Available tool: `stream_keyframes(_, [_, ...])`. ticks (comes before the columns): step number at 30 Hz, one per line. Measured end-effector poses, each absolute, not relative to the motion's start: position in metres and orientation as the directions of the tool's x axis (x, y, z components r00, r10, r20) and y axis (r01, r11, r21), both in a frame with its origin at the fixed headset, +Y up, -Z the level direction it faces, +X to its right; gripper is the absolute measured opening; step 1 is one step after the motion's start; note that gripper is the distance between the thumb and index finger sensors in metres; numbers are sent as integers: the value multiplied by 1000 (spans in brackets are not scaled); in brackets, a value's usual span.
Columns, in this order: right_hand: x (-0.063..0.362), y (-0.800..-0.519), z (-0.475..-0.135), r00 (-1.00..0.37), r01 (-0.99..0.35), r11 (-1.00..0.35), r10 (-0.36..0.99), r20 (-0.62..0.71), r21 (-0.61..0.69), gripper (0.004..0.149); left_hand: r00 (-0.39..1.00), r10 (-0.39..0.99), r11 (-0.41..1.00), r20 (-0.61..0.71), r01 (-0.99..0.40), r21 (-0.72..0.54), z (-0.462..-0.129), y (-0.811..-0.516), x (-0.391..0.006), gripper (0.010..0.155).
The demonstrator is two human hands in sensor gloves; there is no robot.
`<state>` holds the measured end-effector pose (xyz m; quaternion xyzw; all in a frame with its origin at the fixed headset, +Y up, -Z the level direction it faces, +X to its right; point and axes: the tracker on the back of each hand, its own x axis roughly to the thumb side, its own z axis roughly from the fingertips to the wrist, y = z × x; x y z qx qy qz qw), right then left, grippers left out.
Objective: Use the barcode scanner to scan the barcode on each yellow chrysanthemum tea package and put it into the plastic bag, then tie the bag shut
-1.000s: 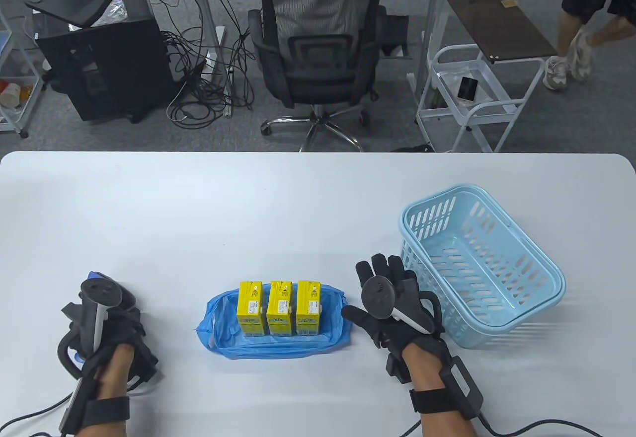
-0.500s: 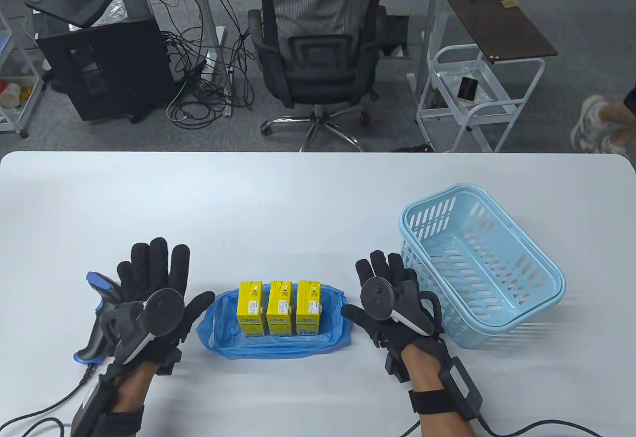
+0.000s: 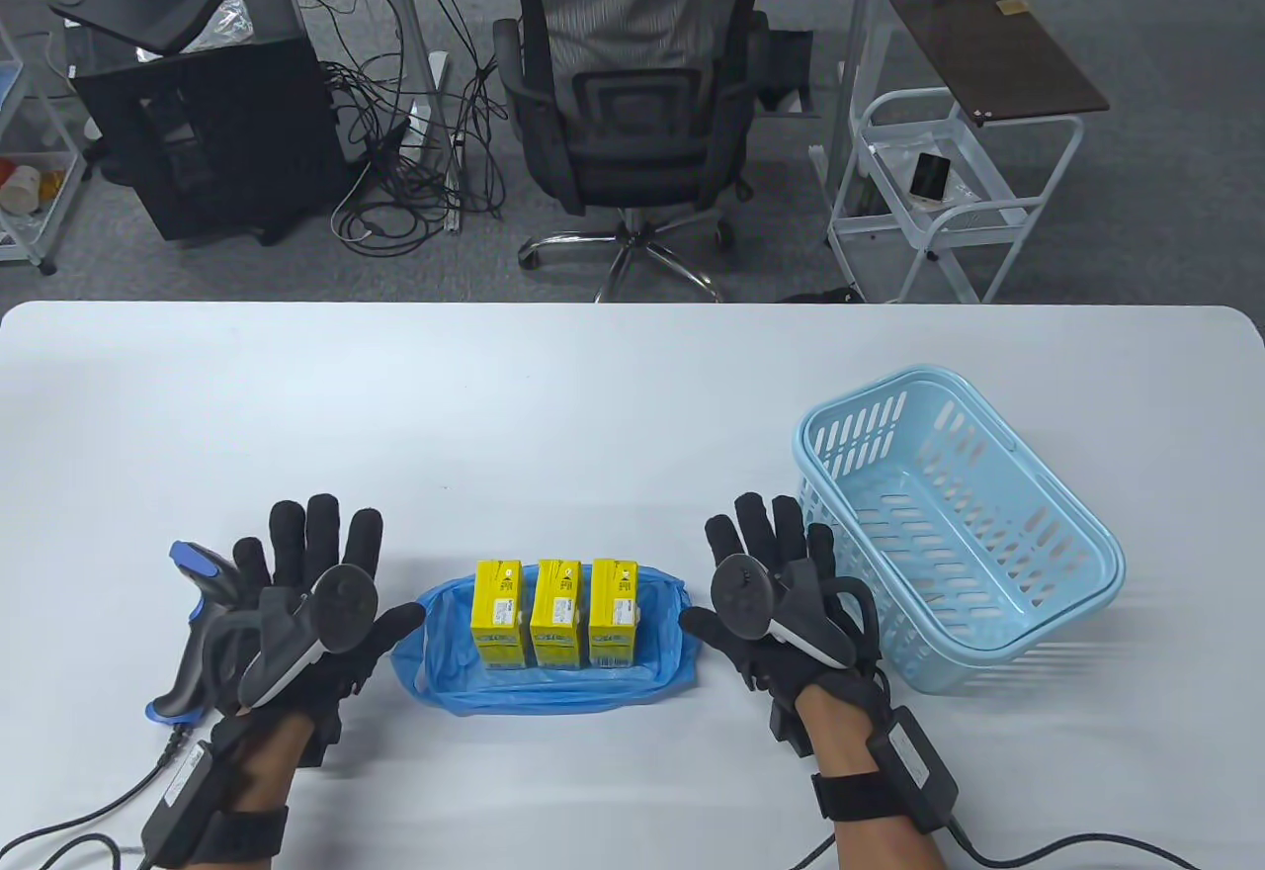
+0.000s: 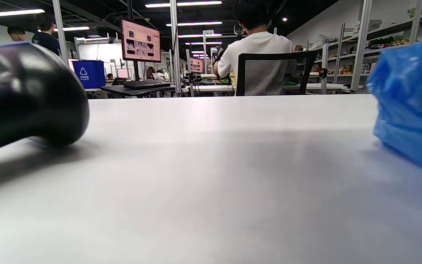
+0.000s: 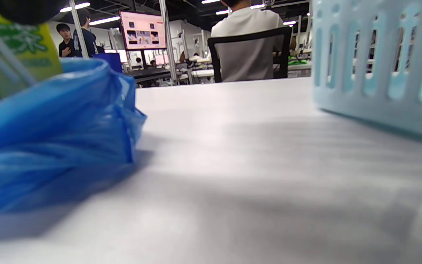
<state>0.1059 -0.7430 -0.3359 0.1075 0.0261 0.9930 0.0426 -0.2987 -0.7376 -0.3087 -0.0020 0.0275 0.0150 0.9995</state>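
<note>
1. Tea packages [image 3: 555,625]: three yellow cartons, side by side in a row inside the blue plastic bag [image 3: 425,657], near the front middle of the counter [image 3: 593,395]. Bag mouth open, not tied.
2. Light blue basket [image 3: 1087,554] at right on the counter, tilted, nothing inside.
3. Barcode scanner [image 3: 193,613] lies on the counter at left, partly covered by the left hand [image 3: 306,613]; its cable runs off the bottom edge.
4. Left hand: fingers straight and spread, holding nothing, just left of the bag.
5. Right hand [image 3: 781,603]: fingers straight, holding nothing, between bag and basket.
6. Print on cartons too small to read. Wrist views blurry: left one shows scanner head and bag edge only, right one bag, a carton corner and basket wall.
</note>
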Motion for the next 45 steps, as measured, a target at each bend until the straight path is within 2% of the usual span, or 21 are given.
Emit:
stream_keyframes(4, [106,-748,-337,-975,-80,-992,99,198,98,90,995,96,989,-40,-100,-112,-309,-744,-297,96])
stream_keyframes(6, [106,-751,-338,-977,-76,-986,103,188,145,90,979,198,958,-53,-205,-201,-311,-750,-299,99])
stream_keyframes(8, [106,-757,-341,-978,-59,-978,97,187,198,89,949,293,900,-118,-316,-301,-313,-760,-301,100])
stream_keyframes(11, [107,-770,-344,-982,-60,-941,115,149,333,89,912,368,818,-183,-411,-402,-315,-770,-305,99])
stream_keyframes(16, [112,-786,-344,-972,-143,-854,216,92,500,89,852,473,744,-222,-522,-418,-316,-772,-308,89])
stream_keyframes(19, [111,-788,-344,-950,-224,-823,303,71,521,81,810,526,667,-258,-582,-465,-316,-776,-310,80])
stream_keyframes(22, [108,-785,-344,-929,-297,-814,367,45,499,69,779,567,631,-267,-620,-467,-317,-774,-312,70])
stream_keyframes(29, [92,-780,-348,-932,-340,-877,362,0,340,43,711,644,571,-283,-693,-440,-316,-768,-313,50])
stream_keyframes(34, [96,-764,-344,-916,-383,-888,401,22,254,40,645,704,537,-297,-757,-372,-315,-762,-318,45])
stream_keyframes(37, [105,-750,-340,-807,-580,-785,590,-23,215,42,598,745,503,-297,-795,-338,-315,-759,-320,45])
stream_keyframes(40, [114,-746,-340,-634,-768,-606,766,-108,207,44,575,763,482,-295,-811,-333,-314,-759,-320,45])
stream_keyframes(42, [118,-750,-339,-475,-876,-440,857,-199,197,44,575,764,481,-294,-810,-334,-314,-759,-319,46])
stream_keyframes(45, [118,-754,-339,-333,-933,-281,911,-243,227,50,566,772,472,-290,-815,-335,-314,-759,-319,46])
